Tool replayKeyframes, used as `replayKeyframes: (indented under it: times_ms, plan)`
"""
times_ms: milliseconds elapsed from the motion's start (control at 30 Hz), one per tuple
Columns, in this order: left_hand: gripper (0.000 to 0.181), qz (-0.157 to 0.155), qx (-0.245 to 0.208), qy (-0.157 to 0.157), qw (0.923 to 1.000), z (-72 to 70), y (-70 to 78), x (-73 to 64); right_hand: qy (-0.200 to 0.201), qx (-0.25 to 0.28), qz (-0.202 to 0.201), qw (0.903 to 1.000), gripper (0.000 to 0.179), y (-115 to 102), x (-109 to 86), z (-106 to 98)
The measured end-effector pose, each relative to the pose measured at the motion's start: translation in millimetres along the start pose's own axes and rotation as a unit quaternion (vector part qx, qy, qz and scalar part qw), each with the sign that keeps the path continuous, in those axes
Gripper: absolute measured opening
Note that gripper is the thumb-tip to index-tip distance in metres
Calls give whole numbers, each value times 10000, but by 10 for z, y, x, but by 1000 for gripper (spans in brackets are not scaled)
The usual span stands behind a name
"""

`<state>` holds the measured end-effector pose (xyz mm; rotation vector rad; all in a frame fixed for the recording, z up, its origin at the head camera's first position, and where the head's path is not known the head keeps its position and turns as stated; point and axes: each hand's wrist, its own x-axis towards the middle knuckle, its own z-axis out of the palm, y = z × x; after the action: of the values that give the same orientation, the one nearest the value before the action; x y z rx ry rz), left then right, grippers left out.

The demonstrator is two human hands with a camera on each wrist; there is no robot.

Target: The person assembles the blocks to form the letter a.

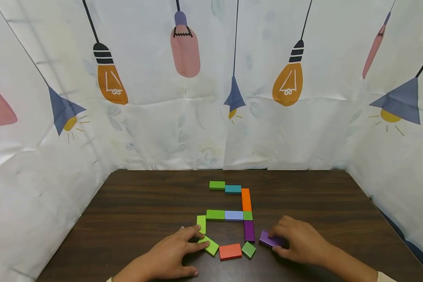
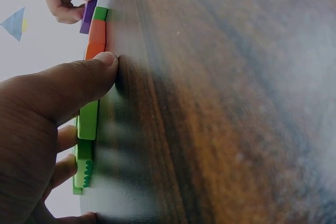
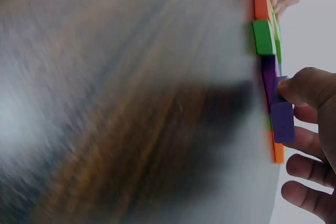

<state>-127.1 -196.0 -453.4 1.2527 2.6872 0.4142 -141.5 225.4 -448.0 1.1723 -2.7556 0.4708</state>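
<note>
My right hand (image 1: 301,239) pinches a purple block (image 1: 266,239) between thumb and fingers, just right of the figure of blocks on the table. In the right wrist view the thumb lies on this purple block (image 3: 282,121). My left hand (image 1: 172,252) spreads over the figure's lower left. Its fingertips touch a tilted lime green block (image 1: 211,247) and reach the upright lime block (image 1: 201,221) above it, while its thumb stands apart. Right of the tilted block lie a coral red block (image 1: 230,252) and a small green block (image 1: 248,250), turned on its corner.
A dark purple block (image 1: 249,231), a small green square, and an orange block (image 1: 246,199) run up the figure's right side. Light blue (image 1: 234,216) and green (image 1: 215,215) blocks form its middle row. Teal (image 1: 233,189) and green (image 1: 217,185) ones top it. A printed curtain (image 1: 162,129) surrounds the brown table (image 1: 137,203).
</note>
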Motion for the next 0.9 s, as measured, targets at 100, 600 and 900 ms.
replayKeyframes:
  times_ms: [100,600,900]
  plan:
    - [69,-14,-10,-6,10000,-2,-4,-7,11,66,-63,10000,24,-56,-18,6]
    - [69,-65,-17,-32,10000,-26,7,-4,102,446,-524,9976,21,-236,-109,134]
    - [69,63,28,72,10000,13,6,3,-78,645,-510,9966,21,-256,-110,185]
